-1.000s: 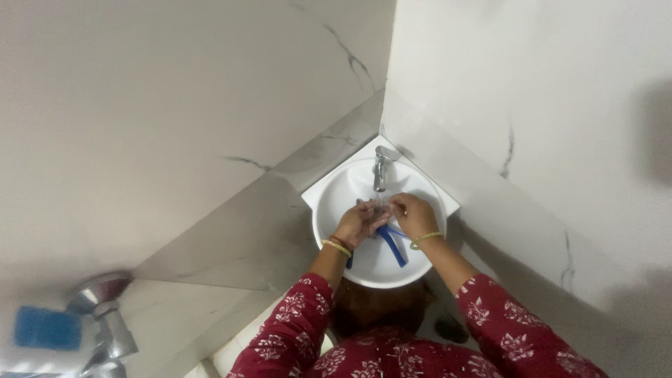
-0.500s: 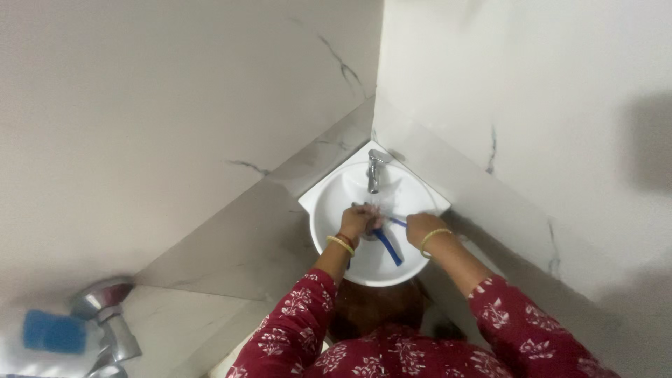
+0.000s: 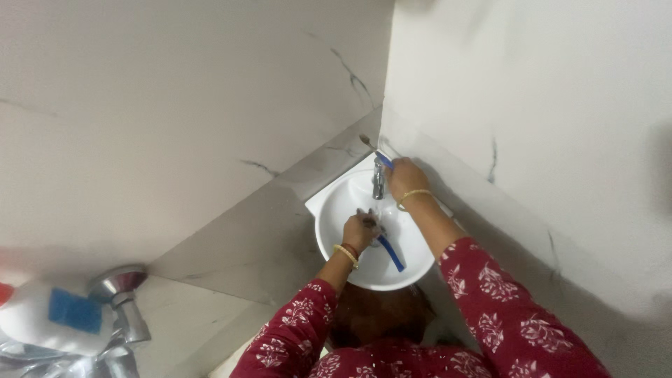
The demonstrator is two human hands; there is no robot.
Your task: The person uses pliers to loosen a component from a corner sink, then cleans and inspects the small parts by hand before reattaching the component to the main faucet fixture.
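Left hand (image 3: 362,229) closed around a blue-handled brush (image 3: 389,250) over the white basin (image 3: 336,210), under the tap (image 3: 379,179). Right hand (image 3: 406,178) farther off, fingers wrapped round a second blue-handled tool (image 3: 378,152) beside the tap.

I am standing in a bathroom, most likely in a home. A small white corner washbasin (image 3: 350,210) sits where two walls meet, with a chrome tap (image 3: 379,180) over its bowl. Pale marble-look wall tiles (image 3: 175,105) with dark veins cover the walls. At the lower left a second chrome wall tap (image 3: 122,297) juts out.
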